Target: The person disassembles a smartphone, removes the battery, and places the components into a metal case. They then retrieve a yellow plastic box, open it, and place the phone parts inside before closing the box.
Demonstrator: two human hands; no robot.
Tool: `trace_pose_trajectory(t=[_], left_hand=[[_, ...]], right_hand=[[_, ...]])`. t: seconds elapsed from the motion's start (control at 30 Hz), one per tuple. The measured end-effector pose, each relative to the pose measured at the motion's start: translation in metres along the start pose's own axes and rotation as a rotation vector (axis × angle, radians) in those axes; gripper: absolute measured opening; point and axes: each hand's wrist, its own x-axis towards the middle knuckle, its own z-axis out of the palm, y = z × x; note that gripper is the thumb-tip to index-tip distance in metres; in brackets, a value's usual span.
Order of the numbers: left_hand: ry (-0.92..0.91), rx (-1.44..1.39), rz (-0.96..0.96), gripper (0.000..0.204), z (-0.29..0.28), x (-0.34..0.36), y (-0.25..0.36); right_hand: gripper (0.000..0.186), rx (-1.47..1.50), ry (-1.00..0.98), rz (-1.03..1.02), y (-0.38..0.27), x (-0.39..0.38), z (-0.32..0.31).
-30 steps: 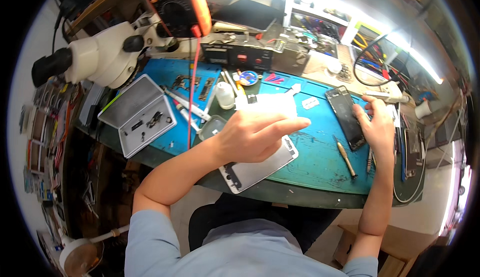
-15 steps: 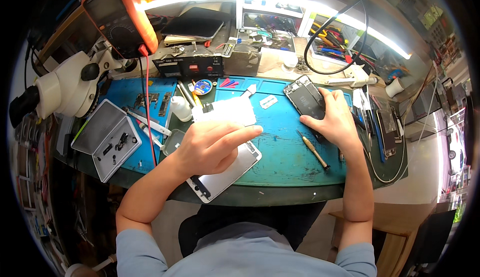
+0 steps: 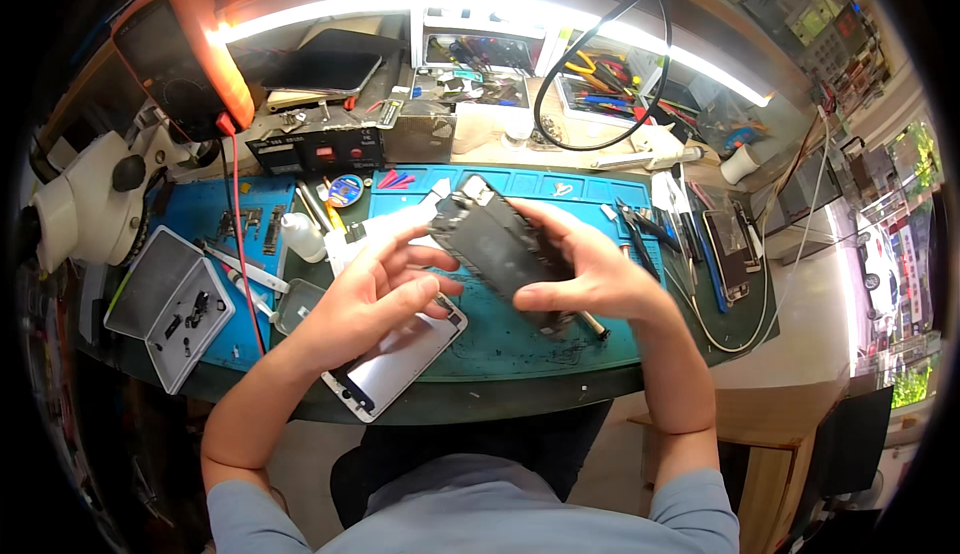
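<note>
My right hand [image 3: 597, 269] grips an opened phone body [image 3: 500, 249] by its right edge, thumb across the dark inner face. The phone is tilted over the mat and slightly blurred. To its left is my left hand [image 3: 385, 289], fingers curled loosely and apart, near the phone's edge with nothing visible in them. Below that hand a white-framed phone screen panel [image 3: 415, 359] lies face down, partly covered by the hand. A screwdriver [image 3: 595, 327] shows only its end from under the right hand and the phone.
A blue repair mat [image 3: 500, 339] covers the bench. On the left stand a microscope [image 3: 90, 194], a grey parts case [image 3: 190, 324] and a white bottle [image 3: 303, 237]. An orange multimeter [image 3: 180, 64] hangs above, its red lead crossing the mat. Pliers [image 3: 645, 229] and tweezers [image 3: 690, 224] lie right.
My right hand has lifted the phone body off the mat and brought it left and nearer. My left hand has opened from its pointing shape. The whole view has shifted.
</note>
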Motion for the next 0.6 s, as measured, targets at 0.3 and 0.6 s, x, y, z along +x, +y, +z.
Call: trace_pose_trajectory(t=[0.3, 0.6], left_hand=[[0.107, -0.099, -0.033, 0.040, -0.009, 0.000, -0.003], [0.095, 0.017, -0.054, 0.040, -0.004, -0.001, -0.002]], right_hand=[[0.062, 0.401, -0.020, 0.025, -0.002, -0.002, 0.030], [0.042, 0.321, 0.112, 0.073, 0.004, 0.001, 0.039]])
